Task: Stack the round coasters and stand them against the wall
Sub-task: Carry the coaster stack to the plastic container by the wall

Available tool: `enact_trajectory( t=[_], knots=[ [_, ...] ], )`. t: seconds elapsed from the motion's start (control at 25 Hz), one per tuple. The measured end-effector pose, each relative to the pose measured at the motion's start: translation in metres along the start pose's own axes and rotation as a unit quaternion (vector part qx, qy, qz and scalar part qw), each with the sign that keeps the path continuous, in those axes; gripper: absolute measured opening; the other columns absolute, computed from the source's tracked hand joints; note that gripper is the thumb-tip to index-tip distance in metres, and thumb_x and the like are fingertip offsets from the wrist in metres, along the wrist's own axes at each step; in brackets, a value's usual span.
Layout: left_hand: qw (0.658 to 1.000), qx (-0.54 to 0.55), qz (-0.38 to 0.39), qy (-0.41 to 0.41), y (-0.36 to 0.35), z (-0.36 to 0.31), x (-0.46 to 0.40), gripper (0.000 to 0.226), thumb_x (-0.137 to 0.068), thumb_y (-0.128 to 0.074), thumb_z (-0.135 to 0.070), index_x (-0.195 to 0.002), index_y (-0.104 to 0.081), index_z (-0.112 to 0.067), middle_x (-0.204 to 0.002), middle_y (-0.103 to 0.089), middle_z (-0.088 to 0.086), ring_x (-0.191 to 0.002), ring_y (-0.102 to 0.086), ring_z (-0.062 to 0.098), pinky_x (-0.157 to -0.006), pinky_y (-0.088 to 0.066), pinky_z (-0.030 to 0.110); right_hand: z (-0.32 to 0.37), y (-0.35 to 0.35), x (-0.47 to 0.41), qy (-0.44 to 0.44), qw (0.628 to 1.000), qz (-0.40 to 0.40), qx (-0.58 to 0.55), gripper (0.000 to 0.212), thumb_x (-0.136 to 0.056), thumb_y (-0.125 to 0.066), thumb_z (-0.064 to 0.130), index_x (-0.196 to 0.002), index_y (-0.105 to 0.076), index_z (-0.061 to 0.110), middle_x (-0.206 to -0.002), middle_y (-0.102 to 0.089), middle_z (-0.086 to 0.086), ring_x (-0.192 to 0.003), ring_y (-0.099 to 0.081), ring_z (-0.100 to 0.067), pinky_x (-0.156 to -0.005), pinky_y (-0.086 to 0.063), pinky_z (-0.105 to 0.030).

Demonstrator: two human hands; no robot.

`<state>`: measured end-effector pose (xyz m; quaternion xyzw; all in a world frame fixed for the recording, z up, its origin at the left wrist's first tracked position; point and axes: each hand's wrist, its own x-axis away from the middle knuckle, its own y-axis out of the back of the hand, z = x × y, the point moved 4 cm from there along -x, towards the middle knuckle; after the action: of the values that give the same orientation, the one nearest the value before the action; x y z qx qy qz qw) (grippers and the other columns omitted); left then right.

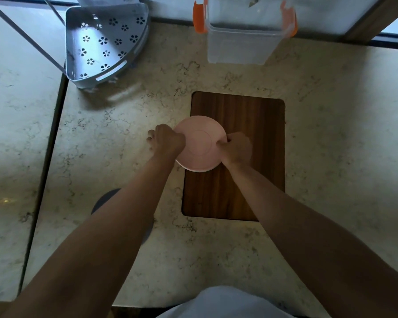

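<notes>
A pink round coaster point(200, 143) lies flat at the left edge of a dark wooden board point(246, 115). A thin pale rim shows under its near edge, so it seems to rest on another coaster. My left hand point(167, 140) grips its left rim, with the fingers curled under. My right hand point(236, 146) pinches its right rim. A dark grey round coaster point(106, 198) lies on the counter nearer to me, mostly hidden under my left forearm. The wall point(175, 8) runs along the back of the counter.
A grey corner basket point(106, 42) with flower-shaped holes stands at the back left. A clear plastic container point(239, 44) with orange clips stands against the back wall. A seam in the marble counter point(124, 134) runs down the left side.
</notes>
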<state>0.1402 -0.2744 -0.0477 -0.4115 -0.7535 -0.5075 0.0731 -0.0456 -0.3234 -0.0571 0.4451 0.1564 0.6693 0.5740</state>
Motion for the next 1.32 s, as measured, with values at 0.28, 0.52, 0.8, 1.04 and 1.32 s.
enact_trajectory(
  t=[0.28, 0.52, 0.8, 1.04, 1.32],
  knots=[
    [0.996, 0.089, 0.024, -0.016, 0.007, 0.012, -0.001, 0.018, -0.073, -0.052, 0.000, -0.063, -0.060, -0.012, -0.061, -0.055, 0.001, -0.063, -0.056, 0.021, -0.057, -0.050, 0.027, -0.010, 0.002, 0.001, -0.033, 0.997, 0.033, -0.054, 0.021, -0.095, -0.058, 0.023, -0.092, -0.073, 0.008, -0.086, -0.072, -0.008, -0.074, -0.068, -0.020, -0.057, -0.055, -0.027],
    [0.986, 0.162, 0.013, 0.026, 0.040, 0.059, 0.016, 0.034, -0.072, -0.061, -0.002, -0.102, -0.075, -0.008, -0.099, -0.073, 0.011, -0.083, -0.066, 0.022, -0.067, -0.054, 0.026, -0.003, -0.006, 0.033, -0.033, 0.973, 0.122, -0.193, 0.012, -0.093, -0.066, 0.018, -0.102, -0.072, 0.013, -0.083, -0.064, 0.008, -0.078, -0.066, -0.010, -0.075, -0.062, -0.034],
    [0.981, 0.185, -0.031, 0.052, 0.096, 0.153, 0.060, 0.032, -0.065, -0.063, 0.000, -0.093, -0.078, -0.005, -0.079, -0.074, 0.017, -0.077, -0.072, 0.026, -0.077, -0.061, 0.049, 0.018, -0.063, 0.102, -0.010, 0.958, 0.209, -0.196, 0.015, -0.090, -0.070, 0.011, -0.103, -0.072, 0.002, -0.082, -0.069, 0.001, -0.076, -0.069, -0.019, -0.075, -0.062, -0.041],
    [0.971, 0.201, -0.078, 0.103, 0.112, 0.233, 0.090, 0.037, -0.063, -0.061, -0.009, -0.096, -0.079, -0.013, -0.089, -0.078, 0.009, -0.088, -0.071, 0.024, -0.082, -0.059, 0.044, 0.005, -0.123, 0.148, -0.001, 0.958, 0.238, -0.163, 0.003, -0.087, -0.073, 0.013, -0.084, -0.073, 0.014, -0.088, -0.073, -0.006, -0.090, -0.071, -0.030, -0.075, -0.062, -0.045],
    [0.968, 0.177, -0.146, 0.099, 0.115, 0.263, 0.102, 0.027, -0.075, -0.069, -0.016, -0.101, -0.078, -0.017, -0.098, -0.077, 0.005, -0.095, -0.069, 0.018, -0.076, -0.043, 0.020, 0.007, -0.145, 0.165, 0.045, 0.973, 0.206, -0.092, 0.020, -0.086, -0.072, 0.020, -0.101, -0.075, 0.008, -0.098, -0.075, -0.009, -0.092, -0.071, -0.029, -0.085, -0.059, -0.049]
  ],
)
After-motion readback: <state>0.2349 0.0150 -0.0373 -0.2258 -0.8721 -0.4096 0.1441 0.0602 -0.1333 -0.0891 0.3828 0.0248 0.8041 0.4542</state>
